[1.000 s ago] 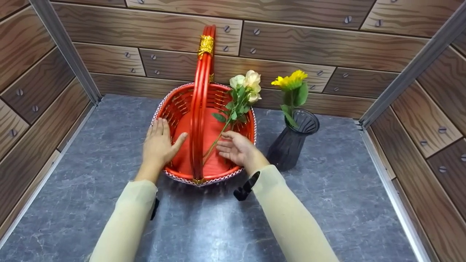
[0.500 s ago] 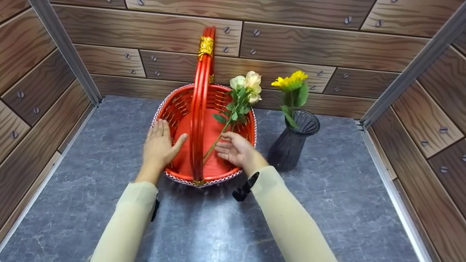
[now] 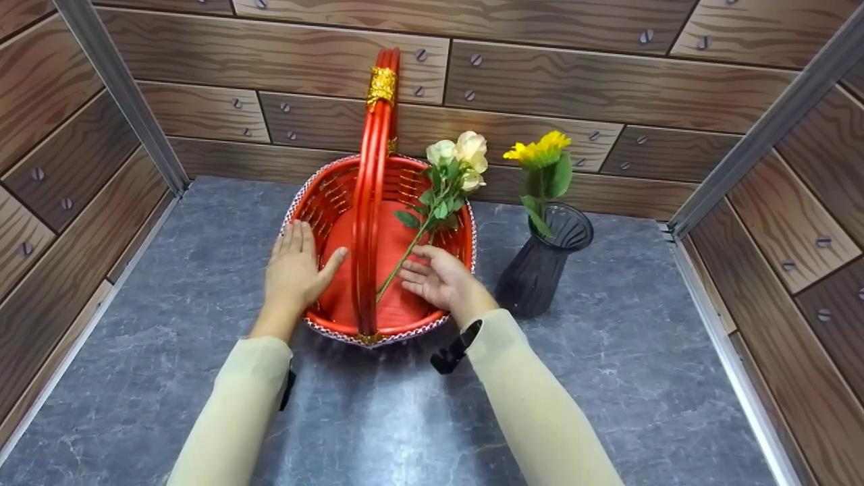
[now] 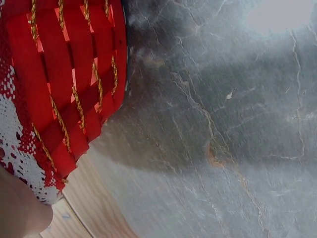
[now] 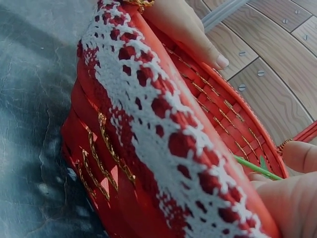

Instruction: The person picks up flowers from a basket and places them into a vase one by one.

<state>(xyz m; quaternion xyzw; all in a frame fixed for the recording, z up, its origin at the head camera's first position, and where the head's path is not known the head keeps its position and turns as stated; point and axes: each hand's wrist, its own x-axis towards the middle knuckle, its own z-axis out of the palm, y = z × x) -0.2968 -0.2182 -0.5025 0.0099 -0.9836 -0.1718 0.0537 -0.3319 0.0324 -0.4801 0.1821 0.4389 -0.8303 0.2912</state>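
A red basket (image 3: 337, 223) with a tall handle and lace-trimmed rim stands on the grey surface. My left hand (image 3: 292, 270) rests flat on its left rim, fingers straight and thumb apart; in the left wrist view a fingertip (image 4: 29, 213) is beside the lace trim (image 4: 15, 129). Inside the basket's right half, my right hand (image 3: 439, 277) has relaxed fingers beside the green stem (image 3: 398, 265) of pale flowers (image 3: 462, 155). The right wrist view shows the stem (image 5: 262, 171) near the right hand (image 5: 292, 198); whether they touch, I cannot tell.
Right of the basket stands a dark ribbed vase (image 3: 536, 277) holding a yellow flower (image 3: 540, 150). Wood-patterned walls (image 3: 513, 81) with metal corner posts (image 3: 763, 115) enclose the back and both sides of the grey surface (image 3: 628, 378).
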